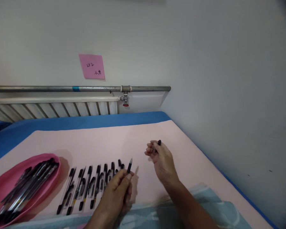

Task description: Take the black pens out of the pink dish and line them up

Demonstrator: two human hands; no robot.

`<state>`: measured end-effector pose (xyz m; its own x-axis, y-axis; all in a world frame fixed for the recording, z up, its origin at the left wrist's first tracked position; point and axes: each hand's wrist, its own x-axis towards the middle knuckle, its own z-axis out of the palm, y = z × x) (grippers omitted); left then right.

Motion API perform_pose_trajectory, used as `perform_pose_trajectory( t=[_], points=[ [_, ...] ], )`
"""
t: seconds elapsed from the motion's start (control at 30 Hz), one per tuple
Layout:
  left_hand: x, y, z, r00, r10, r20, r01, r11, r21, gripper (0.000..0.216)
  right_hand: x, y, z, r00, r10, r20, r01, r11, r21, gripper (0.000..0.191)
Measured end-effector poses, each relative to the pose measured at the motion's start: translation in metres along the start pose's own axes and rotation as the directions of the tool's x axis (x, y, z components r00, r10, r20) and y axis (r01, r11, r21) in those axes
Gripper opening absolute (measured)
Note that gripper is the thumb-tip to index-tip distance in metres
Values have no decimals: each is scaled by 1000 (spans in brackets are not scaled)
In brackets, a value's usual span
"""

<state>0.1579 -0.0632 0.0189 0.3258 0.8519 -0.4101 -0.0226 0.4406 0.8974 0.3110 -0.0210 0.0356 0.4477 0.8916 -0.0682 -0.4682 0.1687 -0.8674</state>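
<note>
- I am watching the left hand [116, 192] gripping a pen [129, 167] between thumb and fingers; its pointed tip is facing up and away, clear of the grasp, above the pink sheet [85, 143].
- The right hand [165, 163] is hanging just beyond it, well apart, fingers curling around a dark-ended piece [159, 142]. Its rounded end is showing past the thumb; the palm is hiding the rest, so I am not telling cap from longer part.
- Left of the left hand, a row of pens [86, 184] is lying on the sheet, with small dark pieces, apparently caps, resting beside the barrels.
- Farther left, a pink basin [2, 187] is holding more pens lying in a heap.
- Handling, my judgement: I am expecting the pen to be light and stiff, its clear plastic barrel smooth and inclined to roll or slip.
- I am rating the metal tip as the delicate end, liable to mark or bend if knocked.
- Grasp, my judgement: I am favouring the dark grip section just behind the tip, pinching lightly; for the dark-ended piece, its sides.
</note>
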Motion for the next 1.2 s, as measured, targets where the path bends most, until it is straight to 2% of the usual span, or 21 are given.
perform_pose_trajectory(
  t=[0.13,0.2,0.27,0.5,0.6,0.73,0.83,0.9,1.1,1.2],
  points=[
    [1,4,-4,996,87,-5,-87,995,-45,42,-14,-2,2,976,30,214,11,983,-186,6],
    [5,1,-6,986,167,-6,-167,985,-44,38,-25,4,7,951,102,293,-22,964,-266,15],
    [6,-2,-8,977,214,-6,-214,977,-3,37,-32,8,11,933,161,323,-59,951,-305,21],
    [-4,1,-5,959,282,-30,-266,931,249,32,-37,8,18,937,177,303,-56,928,-369,20],
    [-5,3,-3,947,315,-53,-291,919,264,34,-39,10,19,941,181,285,-57,917,-395,22],
    [-3,4,-2,959,275,-74,-260,952,163,37,-39,11,18,920,216,328,-93,931,-354,19],
    [-4,4,0,992,128,-4,-128,990,-54,37,-39,8,17,896,248,369,-136,943,-302,16],
    [-5,5,1,998,61,35,-56,988,-142,35,-39,6,18,887,261,380,-150,943,-298,14],
    [-4,5,-1,983,178,48,-172,980,-103,36,-43,8,21,930,209,303,-98,934,-343,20],
    [-3,4,-2,983,172,59,-161,975,-153,35,-42,9,19,915,217,339,-114,948,-297,17]
  ],
)
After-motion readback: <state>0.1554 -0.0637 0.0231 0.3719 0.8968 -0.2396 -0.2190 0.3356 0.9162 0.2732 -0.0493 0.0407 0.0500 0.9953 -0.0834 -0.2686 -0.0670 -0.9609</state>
